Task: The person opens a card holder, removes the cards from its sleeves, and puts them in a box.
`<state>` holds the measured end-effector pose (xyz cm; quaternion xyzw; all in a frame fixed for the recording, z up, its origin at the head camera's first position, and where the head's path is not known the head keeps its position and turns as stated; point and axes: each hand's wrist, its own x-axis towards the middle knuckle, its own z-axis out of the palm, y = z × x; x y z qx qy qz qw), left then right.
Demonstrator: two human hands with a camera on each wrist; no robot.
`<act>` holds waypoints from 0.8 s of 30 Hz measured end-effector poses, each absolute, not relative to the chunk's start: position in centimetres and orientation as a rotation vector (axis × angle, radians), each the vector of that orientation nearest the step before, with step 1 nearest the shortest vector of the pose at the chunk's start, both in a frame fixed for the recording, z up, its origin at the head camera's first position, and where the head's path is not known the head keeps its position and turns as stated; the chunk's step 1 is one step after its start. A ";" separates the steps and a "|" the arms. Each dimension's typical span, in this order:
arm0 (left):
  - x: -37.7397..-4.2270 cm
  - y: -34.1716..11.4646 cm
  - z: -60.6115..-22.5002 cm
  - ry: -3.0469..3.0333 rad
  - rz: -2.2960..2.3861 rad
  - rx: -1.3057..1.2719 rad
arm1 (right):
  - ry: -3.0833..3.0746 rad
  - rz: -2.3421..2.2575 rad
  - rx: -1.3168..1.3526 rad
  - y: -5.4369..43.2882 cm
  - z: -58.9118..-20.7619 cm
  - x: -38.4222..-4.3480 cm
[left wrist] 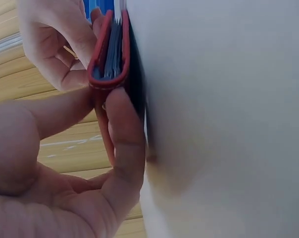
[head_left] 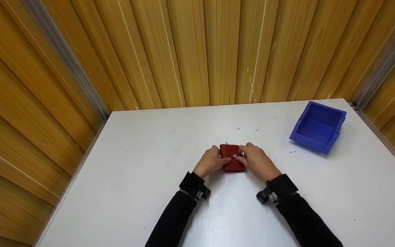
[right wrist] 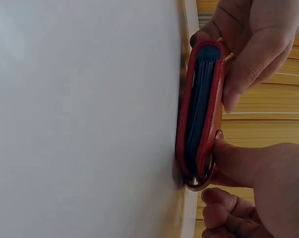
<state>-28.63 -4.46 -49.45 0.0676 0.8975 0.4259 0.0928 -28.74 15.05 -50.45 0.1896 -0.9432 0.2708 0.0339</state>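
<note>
A red card wallet (head_left: 229, 150) lies flat in the middle of the white table, closed by a strap with a round metal snap (head_left: 235, 155). My left hand (head_left: 212, 161) grips its left side, thumb on the cover and fingers around the spine. At the other side my right hand (head_left: 258, 162) holds the strap edge, its thumb tip beside the snap. In the left wrist view, a stack of thin sleeves shows between the wallet's red covers (left wrist: 125, 47). From the right wrist view, the strap (right wrist: 201, 184) wraps round the open-edge side of the wallet.
A blue plastic bin (head_left: 315, 128) stands at the back right of the white table (head_left: 142, 154). Wood-patterned panels (head_left: 190, 51) rise behind the table and along both sides. Small dark marks dot the tabletop.
</note>
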 end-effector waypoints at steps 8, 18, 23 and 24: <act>-28.7 -3.9 -49.3 2.635 1.377 0.257 | -2.920 0.887 0.584 15.0 -50.3 -28.9; -28.7 -3.1 -49.5 2.633 1.556 0.277 | -2.917 0.987 0.502 14.6 -50.8 -29.1; -28.7 -2.9 -49.5 2.705 1.547 0.283 | -2.907 0.981 0.444 14.3 -50.9 -29.1; -28.7 -2.9 -49.5 2.712 1.547 0.288 | -2.907 0.981 0.434 14.2 -50.9 -29.0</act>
